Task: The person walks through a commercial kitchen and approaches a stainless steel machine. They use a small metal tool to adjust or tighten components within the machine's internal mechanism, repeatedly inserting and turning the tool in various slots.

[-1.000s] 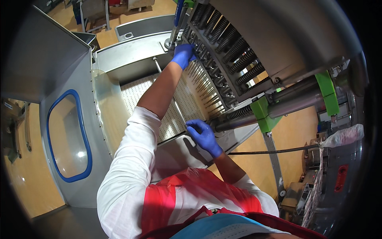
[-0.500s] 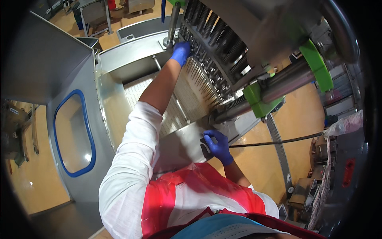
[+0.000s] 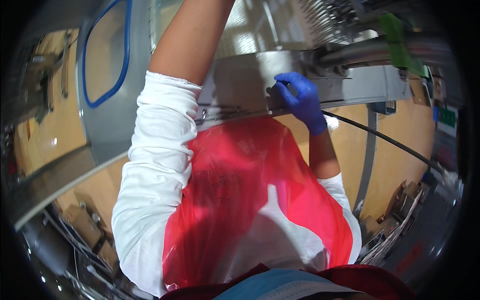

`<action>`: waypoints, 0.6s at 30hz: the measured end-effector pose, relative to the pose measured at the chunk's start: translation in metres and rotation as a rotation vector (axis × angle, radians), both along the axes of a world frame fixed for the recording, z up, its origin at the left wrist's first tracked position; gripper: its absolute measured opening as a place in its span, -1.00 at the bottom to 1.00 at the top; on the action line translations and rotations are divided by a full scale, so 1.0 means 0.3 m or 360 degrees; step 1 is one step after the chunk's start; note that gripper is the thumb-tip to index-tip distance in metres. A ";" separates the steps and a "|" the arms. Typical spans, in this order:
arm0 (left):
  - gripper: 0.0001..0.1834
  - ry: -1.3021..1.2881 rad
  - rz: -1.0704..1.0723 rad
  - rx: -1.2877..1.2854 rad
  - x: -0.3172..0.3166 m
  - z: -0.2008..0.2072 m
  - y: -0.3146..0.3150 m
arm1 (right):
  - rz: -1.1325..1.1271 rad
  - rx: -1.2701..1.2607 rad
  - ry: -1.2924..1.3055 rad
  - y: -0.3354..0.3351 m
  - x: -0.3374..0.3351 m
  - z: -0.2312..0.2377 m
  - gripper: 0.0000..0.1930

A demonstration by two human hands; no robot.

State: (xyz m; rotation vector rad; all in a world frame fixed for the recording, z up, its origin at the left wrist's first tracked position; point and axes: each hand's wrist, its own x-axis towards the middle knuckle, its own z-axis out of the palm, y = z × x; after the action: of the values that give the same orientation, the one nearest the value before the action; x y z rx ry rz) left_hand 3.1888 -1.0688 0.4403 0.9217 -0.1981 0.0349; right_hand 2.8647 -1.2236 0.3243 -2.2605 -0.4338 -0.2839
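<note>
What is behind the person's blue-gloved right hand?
Around the right hand, a grey metal panel shows, with tan floor and a black cable beside it. The patch directly behind is covered, so I can't tell what's there.

Exposure is moderate; the white sleeve at left reads brightest. Glare patches sit on the perforated plate, far; sheen streaks the red apron, near. A dark shadow falls on the metal ledge, left of the right hand. The green clamp, far right, is smeared. Fisheye rim bends edges; corners go black.
</note>
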 end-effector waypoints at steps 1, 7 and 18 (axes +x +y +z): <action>-0.79 0.0014 0.0056 0.0023 -0.066 0.041 0.037 | 0.0084 0.0035 0.0019 0.019 0.009 0.008 -0.86; -0.83 -0.0212 0.0447 0.0642 -0.480 0.086 0.248 | 0.0694 -0.0131 0.0166 0.116 0.091 0.015 -0.85; -0.21 -0.0465 0.0345 0.1974 -1.207 -0.116 0.451 | 0.0735 0.1543 0.1331 0.250 0.115 0.099 -0.72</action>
State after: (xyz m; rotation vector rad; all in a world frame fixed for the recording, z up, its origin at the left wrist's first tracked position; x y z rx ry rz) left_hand 2.8268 -0.9336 0.4054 2.1771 -0.4031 0.2701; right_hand 2.8991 -1.1487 0.3541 -1.1195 -0.2554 0.5720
